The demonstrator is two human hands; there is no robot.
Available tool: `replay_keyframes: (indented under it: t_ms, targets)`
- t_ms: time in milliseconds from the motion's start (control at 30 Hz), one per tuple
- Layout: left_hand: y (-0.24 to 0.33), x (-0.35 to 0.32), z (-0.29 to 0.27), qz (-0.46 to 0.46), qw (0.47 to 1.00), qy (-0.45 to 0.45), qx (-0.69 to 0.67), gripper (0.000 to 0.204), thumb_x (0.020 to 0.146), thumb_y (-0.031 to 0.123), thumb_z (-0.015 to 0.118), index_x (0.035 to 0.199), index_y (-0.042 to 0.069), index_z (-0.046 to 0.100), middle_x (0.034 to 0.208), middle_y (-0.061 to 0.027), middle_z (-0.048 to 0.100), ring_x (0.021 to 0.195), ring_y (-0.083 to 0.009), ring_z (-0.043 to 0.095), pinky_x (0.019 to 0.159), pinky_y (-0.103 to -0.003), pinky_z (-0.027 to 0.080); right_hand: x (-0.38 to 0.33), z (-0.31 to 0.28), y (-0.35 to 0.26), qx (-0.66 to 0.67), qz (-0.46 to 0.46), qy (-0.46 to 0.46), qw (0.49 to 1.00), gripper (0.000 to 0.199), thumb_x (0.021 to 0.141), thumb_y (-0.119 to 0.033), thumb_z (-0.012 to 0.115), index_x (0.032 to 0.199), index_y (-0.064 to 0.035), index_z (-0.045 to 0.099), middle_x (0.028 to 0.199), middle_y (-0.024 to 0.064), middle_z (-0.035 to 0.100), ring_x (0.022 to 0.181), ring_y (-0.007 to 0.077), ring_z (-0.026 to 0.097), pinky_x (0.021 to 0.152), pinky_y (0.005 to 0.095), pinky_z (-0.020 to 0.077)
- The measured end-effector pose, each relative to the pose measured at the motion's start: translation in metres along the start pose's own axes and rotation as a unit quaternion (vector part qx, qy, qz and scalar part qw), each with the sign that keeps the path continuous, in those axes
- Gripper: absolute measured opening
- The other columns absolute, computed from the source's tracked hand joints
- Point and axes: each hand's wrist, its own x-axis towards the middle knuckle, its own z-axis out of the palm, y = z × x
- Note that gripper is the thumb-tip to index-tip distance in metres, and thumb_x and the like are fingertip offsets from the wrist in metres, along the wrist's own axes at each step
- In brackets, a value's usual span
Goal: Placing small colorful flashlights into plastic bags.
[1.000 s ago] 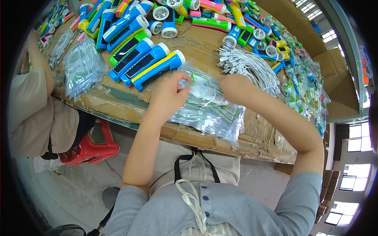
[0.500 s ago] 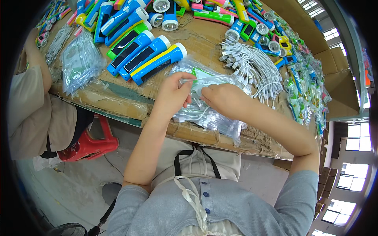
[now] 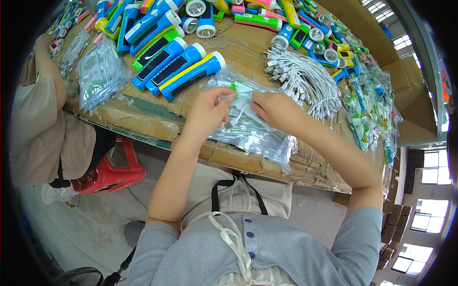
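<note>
While both hands meet over the near edge of the cardboard-covered surface [image 3: 143,112], the left hand [image 3: 210,107] pinches the top of a clear plastic bag [image 3: 238,102] between thumb and fingers, its grip clenched on the film. The right hand [image 3: 274,108] grasps the same bag from the other side, fingers curled onto it; what shows inside is a green card and something white — the rest is too small to tell. That bag lies on top of a loose heap of similar clear bags [image 3: 260,140], which spreads toward the person's body and hangs slightly past the surface's edge.

Just beyond the left hand lie three blue flashlights [image 3: 179,66] side by side, one with a yellow stripe, and a green one beside them. Beyond the right hand sits a bundle of white cables [image 3: 303,78], their plugs pointing to the left. Farther back, flashlights in pink, green, yellow and blue crowd the surface — more packed bags [image 3: 367,119] run along its right side.

At the left, another person [image 3: 43,128] in a beige shirt sits on a red stool [image 3: 112,171], one arm up on the surface near a second pile of clear bags [image 3: 100,76].
</note>
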Motion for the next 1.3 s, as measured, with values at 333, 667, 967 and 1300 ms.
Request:
replay_keyframes:
  t_ms: [333, 667, 967, 1300]
  targets:
    - [0.048, -0.032, 0.011, 0.046, 0.998, -0.020, -0.045, 0.025, 0.091, 0.014, 0.051, 0.112, 0.004, 0.060, 0.050, 0.0013, 0.047, 0.041, -0.0042, 0.042, 0.038, -0.020, 0.031, 0.037, -0.034, -0.026, -0.286, 0.067, -0.274, 0.916, 0.014, 0.074, -0.015, 0.062, 0.081, -0.0063, 0.070, 0.079, 0.0119, 0.066, 0.076, 0.0277, 0.066, 0.062, 0.0379, 0.0524]
    - [-0.011, 0.000, 0.016, 0.006, 0.993, 0.087, -0.074, 0.022, 0.087, 0.011, 0.050, 0.101, -0.003, 0.060, 0.050, -0.0061, 0.054, 0.040, -0.0118, 0.051, 0.039, -0.027, 0.039, 0.143, -0.020, -0.060, 0.155, 0.238, -0.124, 0.951, 0.045, 0.088, -0.039, 0.049, 0.095, 0.0045, 0.061, 0.092, 0.0227, 0.065, 0.090, 0.0309, 0.065, 0.078, 0.0419, 0.0510]
    - [-0.041, -0.001, 0.033, 0.225, 0.910, 0.200, 0.286, 0.025, 0.078, 0.026, 0.061, 0.075, 0.001, 0.061, 0.061, -0.0175, 0.060, 0.060, -0.0351, 0.060, 0.052, -0.043, 0.046, 0.157, 0.016, -0.069, 0.089, 0.322, 0.048, 0.941, 0.070, 0.077, -0.045, 0.062, 0.129, -0.0033, 0.039, 0.110, 0.0196, 0.061, 0.100, 0.0337, 0.061, 0.082, 0.0407, 0.0490]
    - [-0.038, 0.003, 0.038, 0.145, 0.929, 0.176, 0.290, 0.017, 0.081, 0.016, 0.056, 0.094, 0.013, 0.066, 0.076, -0.0141, 0.065, 0.070, -0.0343, 0.063, 0.061, -0.042, 0.049, 0.057, -0.055, -0.045, 0.418, 0.126, 0.281, 0.854, 0.071, 0.078, -0.025, 0.064, 0.135, -0.0035, 0.027, 0.101, 0.0130, 0.061, 0.089, 0.0198, 0.062, 0.077, 0.0331, 0.0495]
